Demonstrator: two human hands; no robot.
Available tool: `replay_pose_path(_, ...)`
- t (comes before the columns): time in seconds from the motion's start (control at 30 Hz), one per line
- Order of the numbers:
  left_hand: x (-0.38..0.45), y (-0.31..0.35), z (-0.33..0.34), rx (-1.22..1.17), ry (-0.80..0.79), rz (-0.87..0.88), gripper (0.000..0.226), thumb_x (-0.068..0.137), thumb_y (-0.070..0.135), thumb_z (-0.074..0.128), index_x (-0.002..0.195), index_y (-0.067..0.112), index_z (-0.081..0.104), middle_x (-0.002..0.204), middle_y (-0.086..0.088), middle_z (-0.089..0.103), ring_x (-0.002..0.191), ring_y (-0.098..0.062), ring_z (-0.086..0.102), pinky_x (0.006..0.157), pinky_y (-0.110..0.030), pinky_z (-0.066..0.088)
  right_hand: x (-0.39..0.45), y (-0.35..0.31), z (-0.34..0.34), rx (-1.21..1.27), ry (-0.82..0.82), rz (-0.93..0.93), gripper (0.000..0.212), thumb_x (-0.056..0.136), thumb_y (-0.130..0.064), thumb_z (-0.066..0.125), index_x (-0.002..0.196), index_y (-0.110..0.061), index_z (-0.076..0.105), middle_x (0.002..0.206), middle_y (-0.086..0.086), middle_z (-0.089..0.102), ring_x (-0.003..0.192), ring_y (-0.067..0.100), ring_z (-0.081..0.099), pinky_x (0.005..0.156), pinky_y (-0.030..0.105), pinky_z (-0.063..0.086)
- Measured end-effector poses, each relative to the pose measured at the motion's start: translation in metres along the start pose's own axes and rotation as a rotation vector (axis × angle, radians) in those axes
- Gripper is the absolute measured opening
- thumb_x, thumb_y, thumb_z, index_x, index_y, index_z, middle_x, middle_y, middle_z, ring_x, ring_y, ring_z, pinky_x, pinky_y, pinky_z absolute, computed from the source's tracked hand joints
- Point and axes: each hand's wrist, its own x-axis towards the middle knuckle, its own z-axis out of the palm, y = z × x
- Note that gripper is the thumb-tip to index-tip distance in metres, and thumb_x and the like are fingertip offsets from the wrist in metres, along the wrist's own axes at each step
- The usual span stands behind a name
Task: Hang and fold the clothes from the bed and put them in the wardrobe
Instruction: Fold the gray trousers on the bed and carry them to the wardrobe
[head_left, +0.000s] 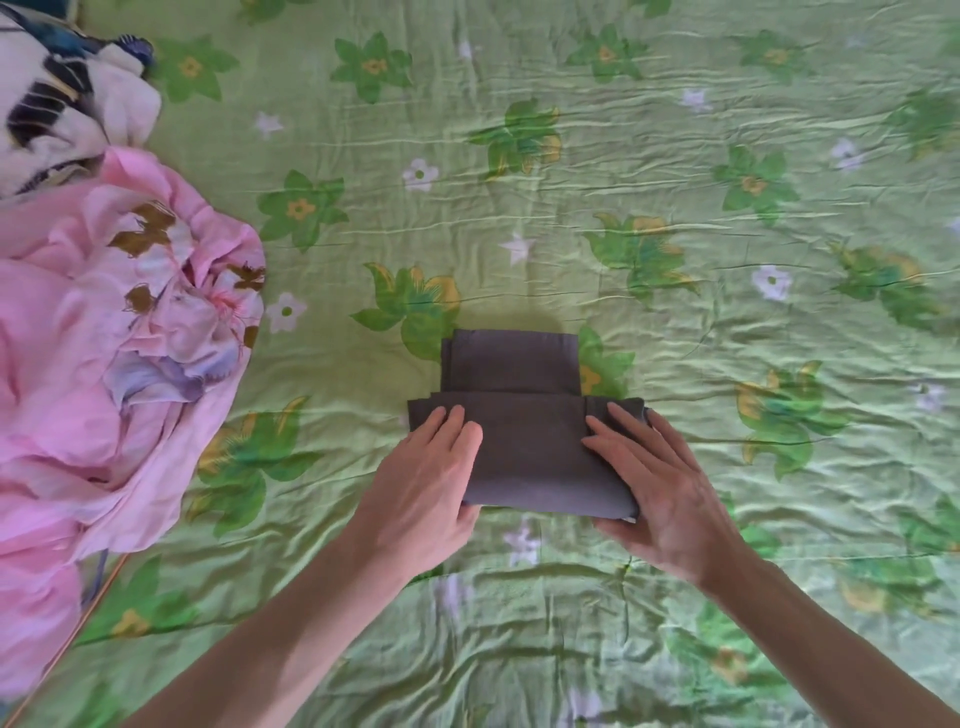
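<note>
**Grey garment, folded, held at both ends on the bed**

Item: grey garment (524, 441), dark, plain, folded into a compact block. A wider folded layer lies nearest the person; a narrower folded part shows just beyond it, farther from the hands. The whole lies flat on the bed (675, 156).

Left hand (426, 493): at the left end of the wider layer. Fingers straight and together, laid flat on top of the cloth; the thumb is tucked under the near edge. Grip: fingers on top, thumb below, so the fold's edge is lightly clasped between them.

Right hand (660, 483): at the right end of the same layer. Fingers spread over the top surface, palm against the right edge, thumb at the near corner. Grip: the end of the fold held in the same way.

Between the two grips: bare grey cloth, smooth.

Bed cover: green, creased, printed with green and yellow flowers and small white ones.

Well left of the left grip: pink cloth (104, 332), crumpled in a heap, with a floral print. Beyond it, at the far left corner: white cloth (57, 104) with dark markings, also crumpled.
</note>
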Motion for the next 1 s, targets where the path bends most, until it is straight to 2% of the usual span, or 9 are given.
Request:
replay_pose_path(0.1,-0.013,-0.007,-0.014,-0.151,0.044,0.002,0.042,0.084,0.027,0.072,0.123,0.012,0.067,0.133,0.001,0.064,0.106,-0.023,0.070,0.085,-0.033,0.059,-0.005,-0.005,-0.015,0.232,0.020,0.078,0.073,0.076,-0.035,0.085,0.143,-0.018,0.061,0.148,-0.001,0.060,0.142,0.020,0.054,0.123,0.043,0.034)
replay_pose_path(0.17,-0.021,-0.011,-0.024,-0.271,0.046,-0.032,0.041,0.078,0.037,0.066,0.117,0.025,0.069,0.106,0.013,0.067,0.077,-0.009,0.065,0.065,-0.024,0.050,-0.008,-0.008,-0.027,0.448,-0.003,0.205,0.075,0.075,-0.041,0.083,0.145,-0.030,0.057,0.140,-0.014,0.066,0.128,0.010,0.063,0.111,0.033,0.047)
replay_pose_path(0.3,-0.028,-0.027,-0.021,-0.647,0.087,-0.166,0.041,0.080,0.040,0.076,0.117,0.036,0.058,0.079,0.010,0.071,0.062,-0.009,0.068,0.045,-0.024,0.047,-0.006,-0.017,-0.039,0.612,0.060,0.417,0.074,0.069,-0.059,0.088,0.132,-0.041,0.054,0.103,-0.022,0.076,0.089,-0.001,0.074,0.074,0.014,0.056)
replay_pose_path(0.43,-0.010,-0.024,0.000,-1.107,0.202,-0.446,0.052,0.085,0.046,0.086,0.122,0.029,0.055,0.100,0.006,0.075,0.089,-0.006,0.073,0.070,-0.026,0.060,0.013,-0.024,-0.028,0.473,0.160,0.625,0.070,0.071,-0.073,0.075,0.125,-0.037,0.049,0.088,-0.010,0.071,0.070,0.008,0.070,0.056,0.032,0.059)
replay_pose_path(0.53,0.015,-0.013,0.016,-1.140,0.346,-0.633,0.043,0.095,0.047,0.075,0.125,0.025,0.053,0.107,0.013,0.068,0.096,0.002,0.068,0.079,-0.023,0.054,0.039,-0.025,-0.016,0.544,0.212,0.734,0.075,0.081,-0.068,0.069,0.141,-0.035,0.039,0.114,-0.001,0.069,0.101,0.023,0.072,0.078,0.045,0.062)
replay_pose_path(0.7,0.045,0.002,0.029,-0.680,0.429,-0.739,0.060,0.104,0.043,0.060,0.149,0.007,0.042,0.141,-0.011,0.055,0.133,-0.033,0.051,0.109,-0.046,0.045,0.069,-0.021,0.012,0.361,0.169,0.777,0.086,0.101,-0.056,0.055,0.167,-0.024,0.009,0.168,0.006,0.029,0.153,0.026,0.031,0.121,0.049,0.034)
replay_pose_path(0.77,0.046,0.005,0.027,-0.360,0.489,-0.646,0.063,0.107,0.037,0.056,0.156,0.003,0.038,0.156,-0.021,0.042,0.147,-0.038,0.038,0.119,-0.052,0.036,0.073,-0.022,0.016,0.138,0.179,0.708,0.079,0.107,-0.053,0.043,0.168,-0.020,0.007,0.173,0.006,0.016,0.159,0.024,0.017,0.127,0.049,0.024)
replay_pose_path(0.9,0.056,0.004,0.035,-0.016,0.416,-0.151,0.058,0.113,0.037,0.034,0.163,0.007,0.034,0.172,-0.014,0.028,0.161,-0.031,0.019,0.131,-0.051,0.019,0.078,-0.026,0.022,-0.119,0.139,0.389,0.069,0.109,-0.056,0.028,0.167,-0.020,0.019,0.175,0.002,0.013,0.162,0.021,0.003,0.131,0.045,0.005)
replay_pose_path(1.0,0.060,-0.005,0.051,0.100,0.316,-0.031,0.059,0.113,0.041,0.030,0.165,0.011,0.032,0.172,-0.012,0.029,0.162,-0.031,0.019,0.131,-0.050,0.017,0.075,-0.022,0.036,-0.160,0.061,0.243,0.068,0.107,-0.062,0.029,0.165,-0.026,0.029,0.173,0.000,0.020,0.162,0.022,0.009,0.131,0.049,0.011)
